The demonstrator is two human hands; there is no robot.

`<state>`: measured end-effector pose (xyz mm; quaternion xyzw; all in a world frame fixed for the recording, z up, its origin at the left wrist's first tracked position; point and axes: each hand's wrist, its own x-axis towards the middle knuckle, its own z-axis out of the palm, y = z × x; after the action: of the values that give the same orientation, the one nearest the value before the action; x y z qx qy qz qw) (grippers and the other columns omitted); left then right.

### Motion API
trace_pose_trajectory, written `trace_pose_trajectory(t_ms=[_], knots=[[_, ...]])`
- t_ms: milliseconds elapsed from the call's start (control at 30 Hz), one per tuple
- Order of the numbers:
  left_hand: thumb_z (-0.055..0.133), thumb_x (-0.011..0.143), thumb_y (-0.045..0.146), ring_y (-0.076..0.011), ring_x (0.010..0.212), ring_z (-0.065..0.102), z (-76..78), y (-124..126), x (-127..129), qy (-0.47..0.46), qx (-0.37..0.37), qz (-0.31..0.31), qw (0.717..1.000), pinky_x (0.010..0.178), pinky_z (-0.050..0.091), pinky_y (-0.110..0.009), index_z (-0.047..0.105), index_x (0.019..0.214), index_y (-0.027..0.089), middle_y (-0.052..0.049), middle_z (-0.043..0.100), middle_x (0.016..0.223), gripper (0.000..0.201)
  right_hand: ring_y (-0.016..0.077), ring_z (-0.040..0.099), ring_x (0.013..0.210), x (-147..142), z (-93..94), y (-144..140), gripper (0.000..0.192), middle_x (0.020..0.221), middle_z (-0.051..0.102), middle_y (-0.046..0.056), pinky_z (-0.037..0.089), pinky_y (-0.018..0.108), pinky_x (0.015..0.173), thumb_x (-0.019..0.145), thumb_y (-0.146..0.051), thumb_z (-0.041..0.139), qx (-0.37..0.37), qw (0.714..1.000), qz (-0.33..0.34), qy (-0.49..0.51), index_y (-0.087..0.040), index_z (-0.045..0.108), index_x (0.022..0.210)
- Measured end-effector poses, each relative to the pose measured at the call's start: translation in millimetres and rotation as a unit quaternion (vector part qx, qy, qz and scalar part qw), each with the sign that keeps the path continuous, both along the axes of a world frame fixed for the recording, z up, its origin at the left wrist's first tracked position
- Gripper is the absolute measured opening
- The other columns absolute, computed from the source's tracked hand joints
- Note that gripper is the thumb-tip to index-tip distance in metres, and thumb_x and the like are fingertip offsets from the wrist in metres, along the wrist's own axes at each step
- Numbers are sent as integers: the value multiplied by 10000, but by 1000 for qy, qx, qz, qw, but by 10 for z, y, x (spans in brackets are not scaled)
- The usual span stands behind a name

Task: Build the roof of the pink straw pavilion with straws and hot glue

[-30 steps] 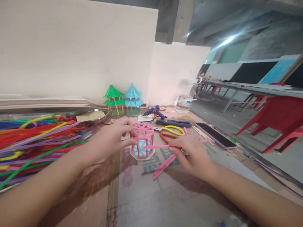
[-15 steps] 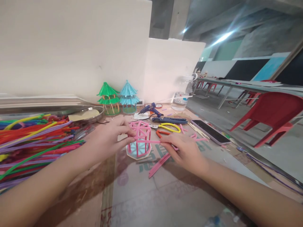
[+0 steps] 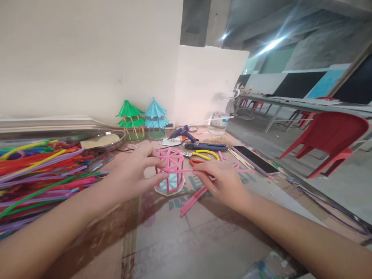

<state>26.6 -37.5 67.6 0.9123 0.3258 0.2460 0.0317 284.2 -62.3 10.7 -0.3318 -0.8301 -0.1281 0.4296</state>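
A small pavilion-like frame of pink pipe cleaners stands upright on a light-blue, many-sided base. At its left side my left hand has thumb and index finger closed around a near corner of the frame. From that corner a pink pipe cleaner strip stretches to the right, roughly level. My right hand pinches the strip's other end between thumb and index finger. Under and beside my right hand lie several loose pink strips, partly hidden by it.
Behind the frame lie yellow-and-orange-handled pliers, a blue glue gun and a dark blue tool. Green and blue model pavilions stand further back. Colourful pipe cleaners cover the left; a phone lies right.
My right hand has shifted slightly left, still pinching the strip. My left thumb sits a little lower against the frame. The whole view has moved slightly.
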Motion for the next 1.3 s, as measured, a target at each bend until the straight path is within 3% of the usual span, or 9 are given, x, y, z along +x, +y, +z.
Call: trace_pose_trajectory(t_ms=[200,433,667,733,833,1300], knots=[[524,908,470,-255,995,556,20,-6,18,1,-6,1,1000,942,470,-420,727,814,230,-80,611,1017,328,203,685,803,8,70,32,173,866,746,62,508,328,712,989,-212,496,-4,1000,-10,4,-224,661,939],[521,916,424,-242,949,546,47,-7,10,7,-2,-31,1000,855,468,-383,696,773,220,-69,580,977,305,209,675,807,19,66,120,194,864,743,74,513,340,732,999,-229,480,-6,1000,-8,10,-202,657,923],[533,929,409,-244,986,531,43,-3,-8,13,-7,-44,999,897,455,-379,714,825,237,-60,579,983,270,205,678,839,19,32,161,180,897,749,64,494,345,753,993,-240,501,-46,998,-17,30,-218,664,918],[523,936,414,-264,1075,519,42,1,-14,18,-13,-47,999,954,435,-397,713,827,237,-69,583,1037,281,206,679,847,29,20,184,166,906,752,64,496,346,762,985,-228,512,-53,998,-12,37,-214,664,919],[509,942,413,-290,1196,479,38,9,-22,24,-20,-51,998,1018,401,-425,711,841,236,-82,575,1153,287,211,675,846,62,5,228,160,901,752,68,500,353,771,977,-211,518,-51,997,-15,50,-207,668,918],[485,956,409,-268,1071,534,48,14,-37,40,23,-49,998,870,449,-379,678,806,208,-95,586,1134,317,217,665,830,95,-20,303,117,877,748,57,488,357,778,936,-173,581,-4,996,-60,73,-218,678,889]])
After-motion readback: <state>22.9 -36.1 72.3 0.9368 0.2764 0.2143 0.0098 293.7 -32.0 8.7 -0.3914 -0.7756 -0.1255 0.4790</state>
